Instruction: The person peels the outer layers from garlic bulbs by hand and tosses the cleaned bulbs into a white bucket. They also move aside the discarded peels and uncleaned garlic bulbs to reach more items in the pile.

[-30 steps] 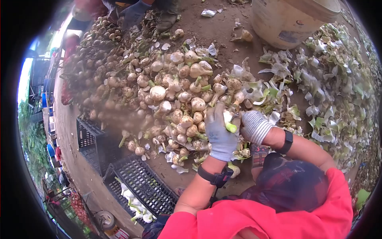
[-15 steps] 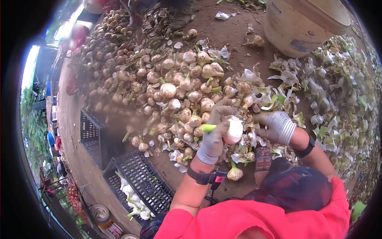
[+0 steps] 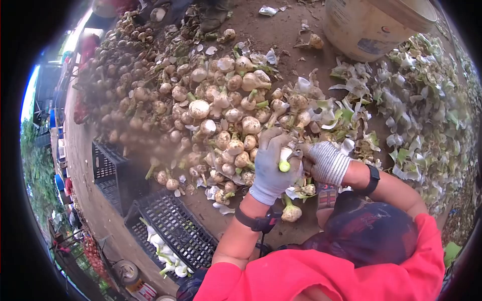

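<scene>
My left hand (image 3: pixel 273 168), in a grey-white work glove, is wrapped around a garlic bulb. Its cut green-white stem (image 3: pixel 284 164) points up at me between the fingers, and most of the bulb is hidden. Close against it on the right, my gloved right hand (image 3: pixel 327 163) has its fingers curled in at the bulb's side; whether they pinch a tool or a bit of skin I cannot make out. Beyond both hands spreads a heap of dirty, unpeeled garlic bulbs (image 3: pixel 234 115). One loose bulb (image 3: pixel 291 212) lies on the ground near my shoe.
To the left stand black plastic crates (image 3: pixel 175 226); the nearer holds peeled white garlic (image 3: pixel 165 253). A large whitish bucket (image 3: pixel 369 35) stands at the upper right, beside a broad pile of peeled skins and leaves (image 3: pixel 422 115). At the top, another person's shoe (image 3: pixel 215 20) is partly visible.
My left hand has turned the garlic bulb, so its stem now points toward me rather than left. My right hand has moved left, up against the bulb. The view has shifted slightly.
</scene>
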### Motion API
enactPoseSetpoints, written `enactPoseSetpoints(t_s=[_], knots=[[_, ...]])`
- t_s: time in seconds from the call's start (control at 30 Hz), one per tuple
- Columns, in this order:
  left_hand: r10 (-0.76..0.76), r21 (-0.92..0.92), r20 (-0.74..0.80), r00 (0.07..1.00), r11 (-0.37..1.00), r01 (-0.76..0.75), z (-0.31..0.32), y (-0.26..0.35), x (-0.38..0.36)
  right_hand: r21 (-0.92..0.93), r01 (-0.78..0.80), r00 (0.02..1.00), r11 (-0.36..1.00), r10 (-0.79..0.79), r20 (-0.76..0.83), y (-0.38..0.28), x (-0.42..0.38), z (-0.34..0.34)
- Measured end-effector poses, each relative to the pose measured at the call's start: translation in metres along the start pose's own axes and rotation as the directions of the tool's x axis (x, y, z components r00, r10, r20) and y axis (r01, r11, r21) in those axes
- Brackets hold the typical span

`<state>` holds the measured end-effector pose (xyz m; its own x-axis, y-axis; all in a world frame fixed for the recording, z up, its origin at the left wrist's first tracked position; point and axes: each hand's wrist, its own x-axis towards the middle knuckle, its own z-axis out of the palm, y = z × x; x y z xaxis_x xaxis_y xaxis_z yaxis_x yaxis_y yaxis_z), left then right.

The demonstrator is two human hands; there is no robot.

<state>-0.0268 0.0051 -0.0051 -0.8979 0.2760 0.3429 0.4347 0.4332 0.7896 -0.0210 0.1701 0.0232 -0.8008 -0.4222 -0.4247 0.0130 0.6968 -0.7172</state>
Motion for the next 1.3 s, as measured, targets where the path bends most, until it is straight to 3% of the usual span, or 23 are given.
enactPoseSetpoints(t_s=[0.07, 0.13, 0.17, 0.2, 0.3, 0.33, 0.37, 0.4, 0.43, 0.47, 0.57, 0.63, 0.67, 0.73, 0.83, 0.87, 1.0, 1.03, 1.1, 1.13, 1.2, 1.27, 1.3], knots=[[-0.009, -0.059, 0.063, 0.998, 0.998, 0.013, -0.003, -0.001, -0.002, 0.018, -0.036, 0.999, 0.999, 0.035, 0.033, -0.001, 0.000, 0.000], [-0.007, -0.067, 0.050, 0.999, 0.998, 0.011, -0.004, -0.001, 0.001, -0.242, 0.103, 0.986, 0.965, -0.131, -0.102, 0.002, 0.000, -0.002], [-0.082, -0.217, 0.053, 0.995, 0.972, 0.092, -0.006, -0.006, 0.000, -0.368, -0.012, 0.995, 0.930, -0.027, -0.099, 0.015, 0.011, -0.002], [-0.155, -0.360, 0.069, 0.986, 0.917, 0.169, -0.008, -0.009, 0.000, -0.414, -0.113, 0.973, 0.903, 0.016, -0.231, 0.045, 0.020, 0.002], [-0.134, -0.282, 0.000, 0.991, 0.951, 0.129, -0.014, -0.010, 0.005, -0.445, 0.210, 0.855, 0.871, -0.384, -0.348, 0.070, 0.012, -0.014], [-0.159, -0.300, -0.013, 0.987, 0.943, 0.147, -0.014, -0.011, 0.001, -0.433, 0.207, 0.859, 0.878, -0.375, -0.350, 0.056, 0.007, -0.014], [-0.197, -0.293, 0.021, 0.980, 0.936, 0.194, -0.014, -0.014, -0.002, 0.024, 0.142, 0.969, 0.990, -0.134, -0.207, 0.030, 0.001, -0.024], [-0.195, -0.300, 0.019, 0.981, 0.934, 0.192, -0.011, -0.013, -0.002, 0.442, -0.044, 0.999, 0.896, 0.029, 0.040, 0.014, -0.002, -0.030], [-0.246, -0.395, 0.078, 0.966, 0.882, 0.257, -0.008, -0.010, -0.004, 0.587, -0.076, 0.997, 0.806, 0.064, 0.041, 0.012, 0.000, -0.021], [-0.290, -0.477, 0.148, 0.945, 0.816, 0.325, -0.007, -0.008, -0.006, 0.521, -0.101, 0.995, 0.848, 0.080, 0.063, 0.010, 0.002, -0.018], [-0.188, -0.376, 0.122, 0.975, 0.900, 0.221, -0.005, -0.011, -0.006, 0.374, -0.140, 0.990, 0.917, 0.127, 0.060, 0.002, 0.002, -0.014], [-0.189, -0.372, 0.101, 0.977, 0.904, 0.213, -0.005, -0.010, -0.005, 0.810, -0.248, 0.966, 0.532, 0.199, 0.166, 0.005, -0.003, -0.010], [-0.190, -0.370, 0.101, 0.977, 0.904, 0.214, -0.007, -0.012, -0.004, 0.810, -0.248, 0.966, 0.531, 0.197, 0.167, 0.008, -0.005, -0.007], [-0.008, -0.140, 0.040, 0.999, 0.990, 0.014, -0.008, -0.018, 0.002, 0.667, -0.077, 0.996, 0.741, 0.081, 0.025, 0.012, -0.009, -0.006], [0.037, -0.067, 0.056, 0.998, 0.997, -0.033, -0.001, -0.004, 0.003, 0.229, 0.005, 0.992, 0.973, 0.024, -0.125, 0.002, -0.016, 0.004], [0.037, -0.068, 0.058, 0.998, 0.997, -0.033, -0.003, 0.001, 0.003, 0.053, 0.070, 0.975, 0.996, -0.057, -0.216, 0.002, -0.017, 0.006], [0.066, -0.103, 0.177, 0.982, 0.994, -0.048, -0.015, 0.008, -0.002, -0.071, 0.101, 0.961, 0.992, -0.116, -0.252, 0.005, -0.010, 0.001], [-0.011, -0.274, 0.168, 0.986, 0.960, 0.058, -0.018, 0.011, -0.005, -0.075, 0.034, 0.966, 0.997, -0.052, -0.253, 0.017, 0.001, 0.001], [-0.171, -0.577, 0.181, 0.968, 0.779, 0.245, -0.025, 0.030, 0.003, -0.055, 0.029, 0.988, 0.998, -0.037, -0.151, 0.027, 0.011, 0.005], [-0.178, -0.789, 0.182, 0.967, 0.560, 0.251, -0.025, 0.024, 0.006, -0.046, 0.107, 0.994, 0.993, -0.107, 0.014, 0.021, 0.001, 0.005], [-0.288, -0.994, 0.106, 0.952, 0.008, 0.113, -0.025, 0.015, 0.017, 0.437, -0.012, 0.831, 0.900, -0.234, 0.504, -0.006, -0.020, -0.013], [-0.567, -0.912, 0.191, 0.801, -0.404, -0.068, -0.034, -0.018, 0.010, 0.563, 0.123, 0.651, 0.817, -0.495, 0.576, -0.003, -0.039, -0.035], [-0.608, -0.891, 0.191, 0.771, -0.436, -0.123, -0.037, -0.032, 0.005, 0.692, 0.270, 0.614, 0.670, -0.673, 0.412, 0.006, -0.037, -0.053]])
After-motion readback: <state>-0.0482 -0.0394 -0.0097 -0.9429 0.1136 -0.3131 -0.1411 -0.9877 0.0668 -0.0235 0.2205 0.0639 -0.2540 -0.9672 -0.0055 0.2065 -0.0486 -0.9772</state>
